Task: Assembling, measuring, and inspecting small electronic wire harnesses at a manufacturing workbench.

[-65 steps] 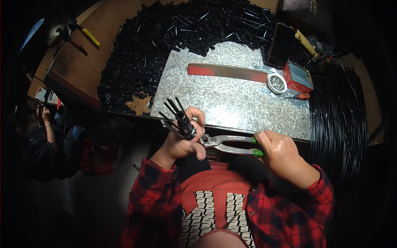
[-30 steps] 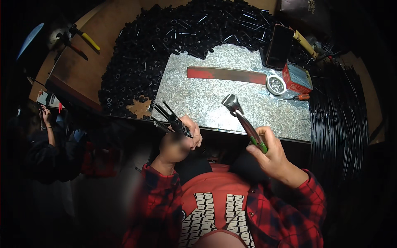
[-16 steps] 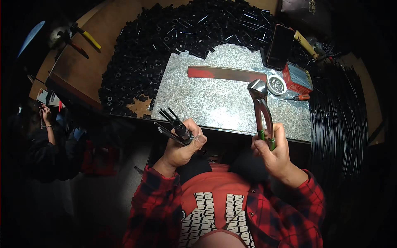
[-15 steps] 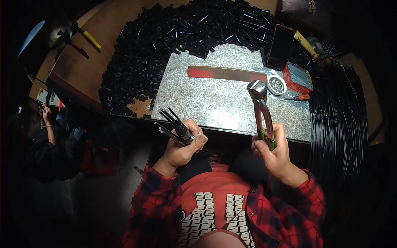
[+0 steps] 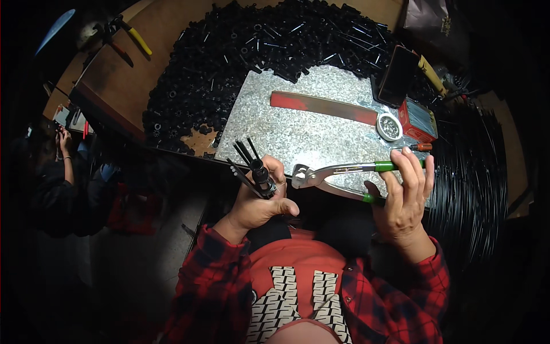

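Note:
In my left hand (image 5: 258, 203) is a black ribbed cylindrical part (image 5: 261, 179), gripped by the fingers while the thumb sticks out to the right. Several thin black rods (image 5: 245, 153) point up and to the left from the same hand. My right hand (image 5: 404, 195) is wrapped around the green-sleeved handles of a pair of end-cutting pincers (image 5: 338, 173), which lie nearly level with their handles spread. The metal head of the pincers points left, close beside the black part and apparently just short of my left hand.
A large heap of small black parts (image 5: 195, 74) fills the back of the table. On the speckled slab (image 5: 321, 137) rest a red-brown bar (image 5: 323, 107) and a white bowl of small metal pieces (image 5: 389, 126). Long black rods (image 5: 472, 183) lie right; another person's arm (image 5: 68, 166) shows far left.
The pincers have swung from upright to level, head toward my left hand, and their handles have spread. My left thumb has lifted off the black part. The view has shifted slightly.

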`<move>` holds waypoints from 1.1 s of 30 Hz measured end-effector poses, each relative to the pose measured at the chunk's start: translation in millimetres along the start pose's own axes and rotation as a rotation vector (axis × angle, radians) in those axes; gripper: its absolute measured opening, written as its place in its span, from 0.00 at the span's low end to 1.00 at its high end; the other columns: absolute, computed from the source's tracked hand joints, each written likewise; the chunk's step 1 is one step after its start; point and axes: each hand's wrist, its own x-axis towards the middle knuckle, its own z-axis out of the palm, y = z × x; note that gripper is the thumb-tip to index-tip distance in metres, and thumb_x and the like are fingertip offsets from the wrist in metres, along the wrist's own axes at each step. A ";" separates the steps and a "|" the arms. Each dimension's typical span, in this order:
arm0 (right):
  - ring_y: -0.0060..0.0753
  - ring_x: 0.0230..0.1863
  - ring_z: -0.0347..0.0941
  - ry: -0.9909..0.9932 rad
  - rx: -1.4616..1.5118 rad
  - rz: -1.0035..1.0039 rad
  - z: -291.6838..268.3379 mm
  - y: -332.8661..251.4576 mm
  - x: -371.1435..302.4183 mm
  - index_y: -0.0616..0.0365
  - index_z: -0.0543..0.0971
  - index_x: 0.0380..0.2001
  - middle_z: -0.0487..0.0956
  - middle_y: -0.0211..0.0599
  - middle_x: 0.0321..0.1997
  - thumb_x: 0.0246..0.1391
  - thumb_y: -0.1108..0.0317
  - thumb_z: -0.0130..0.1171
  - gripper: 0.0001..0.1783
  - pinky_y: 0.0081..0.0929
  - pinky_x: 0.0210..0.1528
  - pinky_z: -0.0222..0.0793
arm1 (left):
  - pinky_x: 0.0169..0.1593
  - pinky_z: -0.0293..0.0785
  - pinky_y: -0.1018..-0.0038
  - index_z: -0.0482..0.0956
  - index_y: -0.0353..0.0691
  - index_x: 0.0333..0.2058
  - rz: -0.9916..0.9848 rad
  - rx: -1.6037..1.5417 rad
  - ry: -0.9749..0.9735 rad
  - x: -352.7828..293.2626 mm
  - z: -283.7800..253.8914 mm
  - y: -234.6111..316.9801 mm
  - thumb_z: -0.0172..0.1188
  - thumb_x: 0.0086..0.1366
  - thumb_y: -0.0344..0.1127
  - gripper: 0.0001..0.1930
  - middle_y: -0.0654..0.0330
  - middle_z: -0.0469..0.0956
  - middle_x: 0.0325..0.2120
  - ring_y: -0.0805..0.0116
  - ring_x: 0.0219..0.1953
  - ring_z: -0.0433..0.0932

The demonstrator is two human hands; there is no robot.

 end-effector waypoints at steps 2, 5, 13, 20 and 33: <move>0.46 0.58 0.66 -0.003 -0.022 -0.015 4.6 -1.0 -6.4 0.58 0.72 0.38 0.71 0.43 0.53 0.56 0.64 0.55 0.10 0.59 0.65 0.46 | 0.26 0.60 0.84 0.59 0.44 0.37 -0.044 0.018 0.080 0.3 1.5 1.6 0.78 0.37 0.43 0.35 0.71 0.64 0.19 0.84 0.21 0.63; 0.45 0.59 0.65 0.001 -0.052 -0.064 6.4 -4.6 -7.3 0.57 0.72 0.37 0.71 0.42 0.53 0.56 0.64 0.55 0.09 0.64 0.64 0.46 | 0.25 0.57 0.84 0.62 0.43 0.34 0.037 -0.009 0.105 2.9 0.9 -4.6 0.77 0.40 0.29 0.29 0.72 0.61 0.22 0.83 0.23 0.60; 0.47 0.59 0.65 0.029 -0.067 -0.052 11.4 -7.1 -7.8 0.56 0.72 0.36 0.70 0.42 0.54 0.57 0.63 0.55 0.09 0.64 0.65 0.45 | 0.29 0.58 0.84 0.62 0.43 0.35 0.026 -0.053 0.141 3.5 3.1 -5.6 0.77 0.42 0.34 0.29 0.72 0.61 0.24 0.83 0.26 0.60; 0.48 0.58 0.65 0.016 -0.058 -0.042 9.6 -9.3 -4.0 0.56 0.72 0.38 0.70 0.41 0.52 0.52 0.61 0.61 0.15 0.60 0.65 0.46 | 0.30 0.68 0.86 0.60 0.43 0.41 -0.004 0.071 0.183 2.6 -1.3 -8.9 0.77 0.38 0.48 0.38 0.67 0.71 0.28 0.81 0.26 0.71; 0.39 0.39 0.70 0.028 0.027 -0.117 8.7 -4.6 -9.1 0.53 0.69 0.28 0.73 0.40 0.39 0.45 0.66 0.65 0.14 0.39 0.44 0.63 | 0.31 0.66 0.86 0.61 0.41 0.40 0.014 0.106 0.130 2.9 -2.9 -11.5 0.74 0.45 0.46 0.32 0.66 0.72 0.26 0.82 0.27 0.71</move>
